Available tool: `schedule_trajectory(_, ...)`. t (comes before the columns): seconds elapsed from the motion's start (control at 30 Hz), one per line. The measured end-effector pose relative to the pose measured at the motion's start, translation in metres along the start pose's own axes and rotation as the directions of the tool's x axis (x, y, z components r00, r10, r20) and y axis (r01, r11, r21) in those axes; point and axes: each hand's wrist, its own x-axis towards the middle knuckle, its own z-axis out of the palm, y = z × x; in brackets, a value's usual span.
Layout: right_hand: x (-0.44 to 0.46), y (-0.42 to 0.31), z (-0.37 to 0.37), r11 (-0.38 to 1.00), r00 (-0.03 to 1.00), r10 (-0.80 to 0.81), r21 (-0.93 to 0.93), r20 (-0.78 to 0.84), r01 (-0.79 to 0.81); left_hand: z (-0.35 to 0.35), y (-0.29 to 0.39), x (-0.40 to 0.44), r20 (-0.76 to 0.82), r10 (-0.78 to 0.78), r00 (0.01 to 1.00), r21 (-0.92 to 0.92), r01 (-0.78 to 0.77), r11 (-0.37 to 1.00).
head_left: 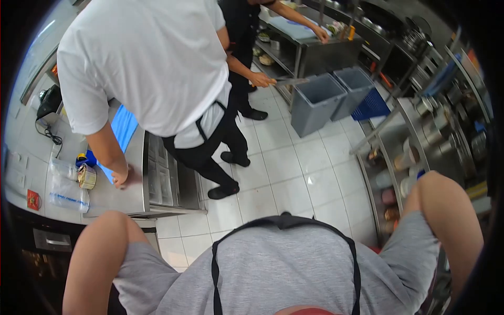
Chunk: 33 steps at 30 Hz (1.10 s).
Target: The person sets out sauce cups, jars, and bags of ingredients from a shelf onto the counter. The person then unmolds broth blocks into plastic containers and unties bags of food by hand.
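Observation:
Neither of my hands shows; both arms are bent with the elbows out, and the forearms run out of the frame at the bottom. My left elbow (113,223) is nearest the steel counter (123,202) on the left. On the other side, my right elbow (438,186) is beside the steel shelf rack (415,123). A black apron strap (215,262) lies over my grey shirt (283,262). Ahead stands a co-worker in a white shirt (147,63), one hand (121,177) resting on the counter.
Beyond, a second person's hand (260,80) holds a knife (289,82) near two grey bins (317,110). A blue crate (370,105) sits beside them. The left counter carries a blue sheet (123,131), plastic bags (68,194) and tape (81,159). White floor tiles (281,168) lie between.

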Motion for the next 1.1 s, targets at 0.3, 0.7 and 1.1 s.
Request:
schedule_trajectory(0.3,-0.148,0.211,0.179,0.732,0.683,0.681,0.254,-0.263,-0.632,-0.023,-0.124,-0.157,-0.506,-0.303,0.808,0.852,0.523,-0.028)
schedule_trajectory(0.7,-0.271,0.211,0.476,0.097,0.640,0.484,0.690,0.597,-0.717,-0.019,-0.185,-0.285,-0.349,-0.363,0.864,0.922,0.387,0.035)
schedule_trajectory(1.1,-0.447,0.289,0.528,-0.234,0.623,-0.045,0.598,0.781,-0.767,-0.013,-0.181,-0.291,-0.257,0.062,0.964,-0.521,-0.084,-0.849)
